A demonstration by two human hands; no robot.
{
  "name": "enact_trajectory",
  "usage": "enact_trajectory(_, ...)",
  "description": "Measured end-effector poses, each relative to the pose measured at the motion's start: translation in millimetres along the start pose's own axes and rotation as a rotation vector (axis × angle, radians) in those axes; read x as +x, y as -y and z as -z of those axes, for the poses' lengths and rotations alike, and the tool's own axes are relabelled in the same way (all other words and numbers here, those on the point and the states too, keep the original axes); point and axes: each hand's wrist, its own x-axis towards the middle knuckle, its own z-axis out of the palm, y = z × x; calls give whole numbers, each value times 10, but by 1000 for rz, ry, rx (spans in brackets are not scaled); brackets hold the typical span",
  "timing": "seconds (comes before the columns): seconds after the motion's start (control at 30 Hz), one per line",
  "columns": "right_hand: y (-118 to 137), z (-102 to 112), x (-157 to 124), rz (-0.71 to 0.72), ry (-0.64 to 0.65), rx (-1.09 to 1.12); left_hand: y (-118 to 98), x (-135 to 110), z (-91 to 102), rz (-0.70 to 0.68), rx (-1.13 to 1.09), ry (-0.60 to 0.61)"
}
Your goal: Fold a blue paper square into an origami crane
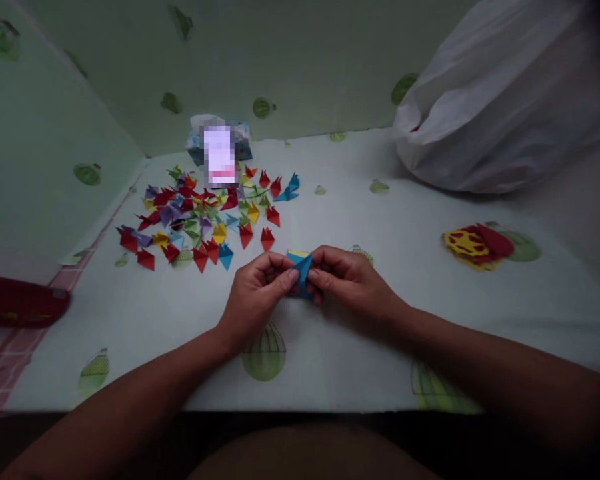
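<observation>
I'm pinching a blue folded paper piece between left hand and right hand; folded pieces pile lying beyond the left, on the melon-print tablecloth.

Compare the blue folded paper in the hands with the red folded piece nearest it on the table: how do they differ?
The blue folded paper is pinched between the left hand and the right hand; the red folded piece lies loose on the table, untouched. The blue one is partly hidden by fingers; the red one shows whole, with two points up. They differ in colour. Both are small folded paper with pointed tips.
</observation>
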Motion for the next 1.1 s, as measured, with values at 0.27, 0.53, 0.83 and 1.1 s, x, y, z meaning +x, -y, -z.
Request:
enact_trajectory(0.27, 40, 3, -3, 9, -25, -80, -16, -20, -11, -78, 105, 39)
enact_trajectory(0.53, 47, -11, -20, 28, -21, -147, -2, -6, 9, -73, 109, 14)
enact_trajectory(0.83, 55, 1, -22, 8, -21, -136, 21, 32, 10, 34, -26, 47)
enact_trajectory(1.1, 66, -36, -33, 85, -43, -262, 15, 19, 25, 23, -14, 19)
